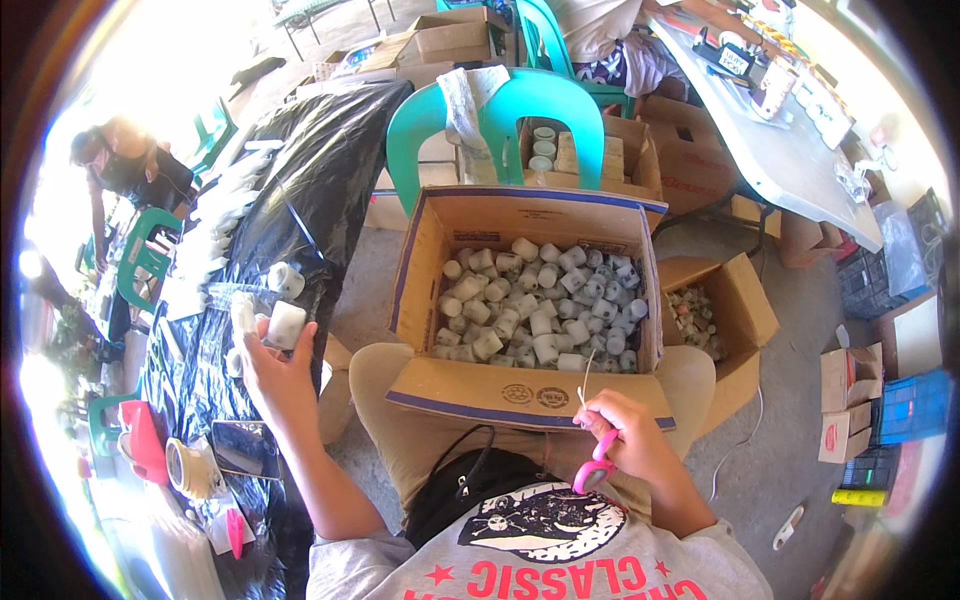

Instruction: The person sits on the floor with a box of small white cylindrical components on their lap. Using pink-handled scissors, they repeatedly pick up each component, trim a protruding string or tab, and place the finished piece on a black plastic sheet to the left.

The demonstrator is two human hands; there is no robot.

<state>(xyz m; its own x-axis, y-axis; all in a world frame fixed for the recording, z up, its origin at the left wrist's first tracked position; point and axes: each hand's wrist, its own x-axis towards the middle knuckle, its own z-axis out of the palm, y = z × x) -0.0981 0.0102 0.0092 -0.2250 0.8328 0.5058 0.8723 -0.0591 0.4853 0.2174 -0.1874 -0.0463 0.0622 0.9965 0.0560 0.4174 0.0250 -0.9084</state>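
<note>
My left hand (pixel 284 381) is raised at the edge of the black-covered table, its thumb and fingers closed round a small white candle-like cylinder (pixel 287 326). Similar cylinders (pixel 285 279) lie on the table just beyond it. In front of my lap, my right hand (pixel 626 430) grips pink-handled scissors (pixel 594 472). A thin, pale, pointed length stands up from its fingers; whether it is a blade or a strand, I cannot tell. Between my knees is a large open cardboard box (pixel 520 384) holding many greyish-white cylinders (pixel 541 322).
A green plastic chair (pixel 405 125) with a cloth stands behind the box. A smaller carton (pixel 748 300) of scraps sits right of it. The black-covered table (pixel 345 140) carries a phone (pixel 246 448) and tape roll (pixel 188 468). Other people (pixel 130 165) are farther off.
</note>
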